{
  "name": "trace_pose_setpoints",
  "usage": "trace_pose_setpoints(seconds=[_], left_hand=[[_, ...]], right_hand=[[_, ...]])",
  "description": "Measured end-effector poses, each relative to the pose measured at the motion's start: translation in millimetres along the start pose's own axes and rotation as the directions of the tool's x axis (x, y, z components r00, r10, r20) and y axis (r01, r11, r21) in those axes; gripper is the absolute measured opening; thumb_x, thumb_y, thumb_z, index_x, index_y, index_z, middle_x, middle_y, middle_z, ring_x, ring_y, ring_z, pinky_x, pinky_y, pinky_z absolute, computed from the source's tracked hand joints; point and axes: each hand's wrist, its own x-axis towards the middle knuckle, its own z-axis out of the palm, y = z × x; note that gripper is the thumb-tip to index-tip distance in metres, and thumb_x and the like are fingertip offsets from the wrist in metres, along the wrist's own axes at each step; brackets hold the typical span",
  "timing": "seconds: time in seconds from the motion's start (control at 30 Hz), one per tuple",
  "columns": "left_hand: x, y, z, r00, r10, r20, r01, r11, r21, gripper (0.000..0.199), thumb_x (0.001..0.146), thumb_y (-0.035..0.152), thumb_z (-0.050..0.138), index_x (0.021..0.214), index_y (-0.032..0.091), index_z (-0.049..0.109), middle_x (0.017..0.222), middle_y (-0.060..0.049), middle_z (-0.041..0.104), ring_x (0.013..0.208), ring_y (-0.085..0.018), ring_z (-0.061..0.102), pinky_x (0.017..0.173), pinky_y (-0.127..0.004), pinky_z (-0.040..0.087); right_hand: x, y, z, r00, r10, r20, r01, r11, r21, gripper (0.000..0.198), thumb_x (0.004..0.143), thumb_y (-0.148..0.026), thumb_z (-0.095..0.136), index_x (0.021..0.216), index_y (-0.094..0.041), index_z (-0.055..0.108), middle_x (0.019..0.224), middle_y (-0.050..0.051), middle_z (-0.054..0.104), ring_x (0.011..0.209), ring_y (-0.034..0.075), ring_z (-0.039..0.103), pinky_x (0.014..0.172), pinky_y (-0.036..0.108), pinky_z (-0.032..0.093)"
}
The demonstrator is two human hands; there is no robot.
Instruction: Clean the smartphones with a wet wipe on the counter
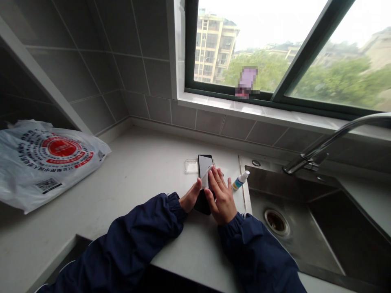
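The right hand [222, 200] presses 1 white wipe [206, 177] against a phone [205, 161].

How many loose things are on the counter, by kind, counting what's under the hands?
Phone: 1
White wipe: 1
Spray bottle: 1
Clear plastic item: 1
Plastic bag: 1
Total: 5
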Motion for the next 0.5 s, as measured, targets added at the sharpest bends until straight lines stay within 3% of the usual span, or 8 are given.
trace_pose_setpoints(seconds=[0.27,0.5], left_hand=[[6.5,4.0,4.7,1.000,0.024,-0.011,-0.025,0.988,-0.151,0.072,0.087,0.065,0.049,0.143,0.019,0.049,0.153,-0.010,0.042,0.148,-0.029,0.024,0.124,-0.041,0.014],[8.3,10.0,1.0,0.980,0.027,-0.195,-0.066,0.979,-0.195,0.068,0.086,0.064,0.054,0.136,0.017,0.055,0.137,-0.013,0.060,0.139,-0.030,0.042,0.119,-0.044,0.028]], right_hand=[[-0.6,1.1,2.0,1.000,0.019,-0.006,-0.019,1.000,0.004,0.058,0.103,-0.033,0.037,0.156,-0.030,0.015,0.160,0.009,0.026,0.149,0.028,0.022,0.114,0.066,0.018],[-1.9,0.7,2.6,0.996,-0.043,0.072,0.039,0.997,0.061,0.055,0.102,-0.033,0.038,0.155,-0.027,0.024,0.156,0.010,0.034,0.147,0.029,0.027,0.112,0.066,0.026]])
